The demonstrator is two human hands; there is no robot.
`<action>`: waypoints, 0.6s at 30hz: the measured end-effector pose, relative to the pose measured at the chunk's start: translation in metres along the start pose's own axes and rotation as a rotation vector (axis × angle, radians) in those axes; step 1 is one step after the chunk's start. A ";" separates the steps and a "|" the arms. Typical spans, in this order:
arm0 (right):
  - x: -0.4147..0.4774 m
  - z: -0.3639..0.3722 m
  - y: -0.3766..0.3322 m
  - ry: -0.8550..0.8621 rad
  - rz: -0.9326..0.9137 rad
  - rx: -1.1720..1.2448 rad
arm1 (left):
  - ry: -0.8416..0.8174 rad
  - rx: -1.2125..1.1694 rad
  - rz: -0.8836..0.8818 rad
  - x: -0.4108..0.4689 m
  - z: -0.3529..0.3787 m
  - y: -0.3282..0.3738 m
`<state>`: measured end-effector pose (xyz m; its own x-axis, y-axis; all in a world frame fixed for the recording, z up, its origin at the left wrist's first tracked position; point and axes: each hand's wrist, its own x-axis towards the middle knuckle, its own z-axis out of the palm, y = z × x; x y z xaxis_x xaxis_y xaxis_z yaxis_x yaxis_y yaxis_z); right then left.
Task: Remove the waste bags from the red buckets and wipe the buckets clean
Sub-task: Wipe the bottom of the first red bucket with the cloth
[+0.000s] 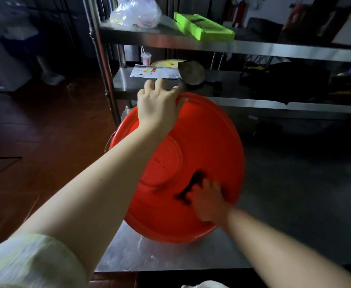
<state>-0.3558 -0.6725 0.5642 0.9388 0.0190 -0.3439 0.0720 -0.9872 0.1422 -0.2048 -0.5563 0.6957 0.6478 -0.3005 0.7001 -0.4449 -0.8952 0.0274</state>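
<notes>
A red bucket (pixel 208 146) lies tipped on a steel table (pixel 141 254), its round underside turned towards me. My left hand (pixel 158 104) grips the far top edge of the bucket with its thumb curled over the rim. My right hand (pixel 208 200), blurred by motion, presses a dark cloth (pixel 193 186) against the bucket's lower right surface. Dark specks dot the raised centre disc. No waste bag shows on this bucket.
Steel shelves (pixel 232 48) stand right behind the bucket. They carry a clear plastic bag (pixel 137 13), a green box (pixel 203 27), papers (pixel 156 72) and a round grey object (pixel 191 72). Dark bags fill the shelf at right. Red floor (pixel 35 132) lies left, where a person's legs stand far back.
</notes>
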 end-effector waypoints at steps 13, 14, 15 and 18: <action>-0.018 -0.040 0.075 -0.051 -0.115 -0.378 | -0.130 -0.048 0.086 0.017 0.001 0.020; -0.016 -0.049 0.082 0.007 -0.057 -0.478 | -0.137 -0.036 0.078 0.017 0.002 0.021; -0.016 -0.052 0.083 0.047 0.003 -0.495 | -0.134 -0.027 0.072 0.016 0.003 0.021; -0.020 -0.023 0.061 0.036 0.063 -0.357 | -0.094 0.001 0.063 0.011 0.005 0.023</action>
<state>-0.3627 -0.7295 0.6015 0.9559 -0.0287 -0.2922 0.1205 -0.8692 0.4795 -0.2044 -0.5822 0.7003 0.6735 -0.3857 0.6305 -0.4863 -0.8737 -0.0150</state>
